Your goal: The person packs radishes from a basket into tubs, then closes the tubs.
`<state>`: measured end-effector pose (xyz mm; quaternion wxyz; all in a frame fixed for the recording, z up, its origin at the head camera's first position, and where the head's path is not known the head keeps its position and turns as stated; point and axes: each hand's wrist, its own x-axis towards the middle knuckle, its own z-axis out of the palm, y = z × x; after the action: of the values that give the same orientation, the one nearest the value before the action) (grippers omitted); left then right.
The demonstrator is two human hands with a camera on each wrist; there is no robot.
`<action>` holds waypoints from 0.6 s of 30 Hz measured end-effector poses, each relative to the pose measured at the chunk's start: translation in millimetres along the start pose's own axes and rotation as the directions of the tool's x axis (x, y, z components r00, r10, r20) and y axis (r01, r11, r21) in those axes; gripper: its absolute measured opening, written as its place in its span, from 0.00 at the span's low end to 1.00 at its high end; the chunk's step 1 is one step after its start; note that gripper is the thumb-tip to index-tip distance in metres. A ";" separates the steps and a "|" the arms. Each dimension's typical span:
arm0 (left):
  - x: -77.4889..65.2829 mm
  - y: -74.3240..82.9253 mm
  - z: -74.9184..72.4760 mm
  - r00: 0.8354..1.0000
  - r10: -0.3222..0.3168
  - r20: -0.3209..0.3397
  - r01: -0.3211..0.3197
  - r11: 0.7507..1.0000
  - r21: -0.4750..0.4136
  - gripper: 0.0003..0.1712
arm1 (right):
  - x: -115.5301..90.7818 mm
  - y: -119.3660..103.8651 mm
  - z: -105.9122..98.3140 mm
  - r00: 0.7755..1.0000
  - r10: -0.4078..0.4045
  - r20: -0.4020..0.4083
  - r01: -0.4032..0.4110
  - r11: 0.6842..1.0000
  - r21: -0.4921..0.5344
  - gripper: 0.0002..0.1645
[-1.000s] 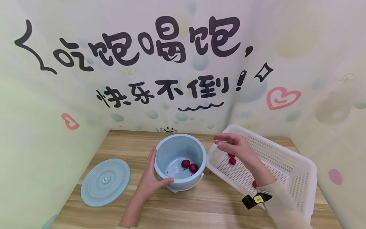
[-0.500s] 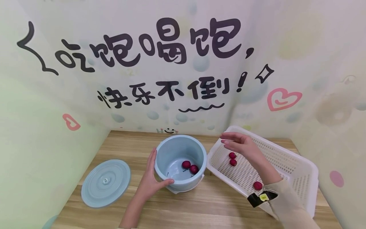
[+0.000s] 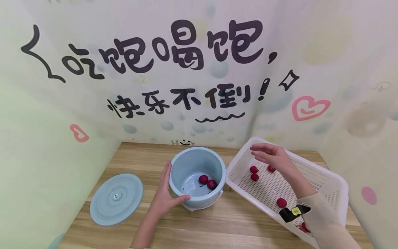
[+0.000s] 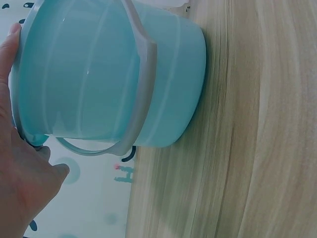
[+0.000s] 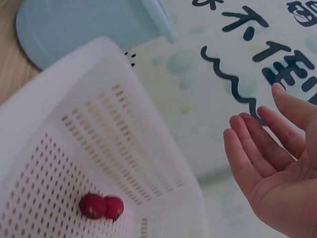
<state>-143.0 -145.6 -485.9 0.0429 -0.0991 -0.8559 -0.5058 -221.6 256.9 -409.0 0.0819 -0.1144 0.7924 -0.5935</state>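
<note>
My left hand [image 3: 163, 195] rests against the left side of a light blue bucket [image 3: 214, 198], fingers extended along its wall and thumb lying on the near rim. Two round dark-red things [image 3: 203, 179], much like radishes, lie on the bucket's floor. Over the back of a white perforated basket [image 3: 248, 205] hovers my right hand [image 3: 275, 156], fingers loosely bent and holding nothing, as the right wrist view shows. Inside the basket sit several more red radish-like things [image 5: 93, 206]; one clump [image 3: 303, 227] is partly hidden by the right sleeve.
A round light blue lid [image 3: 118, 209] lies flat on the wooden table [image 3: 224, 230] at the left. The bucket's pale handle [image 4: 143, 89] hangs down its side. Behind the table stands a printed wall [image 3: 199, 79]; the basket almost touches the bucket.
My right hand has drifted right over the basket, away from the bucket, uncovering more red things there. The left hand and the bucket hold their place; the view has shifted slightly.
</note>
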 end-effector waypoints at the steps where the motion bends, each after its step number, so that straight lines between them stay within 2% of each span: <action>1: 0.0 0.0 0.1 1.000 0.000 0.000 0.000 1.000 0.000 0.75 | -0.2 2.9 -2.5 1.000 0.002 -0.005 -0.002 1.000 -0.008 0.27; 7: 0.8 1.4 0.5 1.000 -0.003 -0.003 0.003 1.000 -0.005 0.74 | -2.9 20.6 -17.7 1.000 -0.015 -0.027 0.014 0.999 -0.039 0.27; 12: 0.7 2.4 0.6 1.000 -0.008 0.000 0.008 1.000 -0.007 0.74 | -5.7 36.3 -27.6 0.998 -0.027 -0.051 0.022 0.994 -0.109 0.26; 18: -0.6 4.0 0.3 1.000 -0.017 -0.004 0.017 1.000 -0.021 0.74 | -5.6 54.5 -32.7 0.998 -0.032 -0.059 0.026 0.994 -0.105 0.26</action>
<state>-141.5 -143.5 -482.7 0.0394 -0.0913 -0.8511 -0.5155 -229.4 303.3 -452.1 0.0432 -0.1121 0.8226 -0.5558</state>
